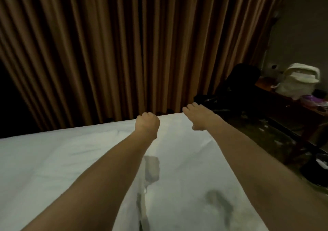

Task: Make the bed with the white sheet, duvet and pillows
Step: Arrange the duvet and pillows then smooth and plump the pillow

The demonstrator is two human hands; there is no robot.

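White sheet (88, 159) is lying spread across the bed while you're reaching over it, left hand (147, 124) fisted on nothing visible, right hand (197, 117) flat-open; duvet and pillows aren't showing.

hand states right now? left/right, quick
Left hand: closed in a fist over the white sheet; whether it grips fabric cannot be told.
Right hand: open, fingers extended, holding nothing.

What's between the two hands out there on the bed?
Only bare white sheet lies between the left hand and right hand, as the head view shows.
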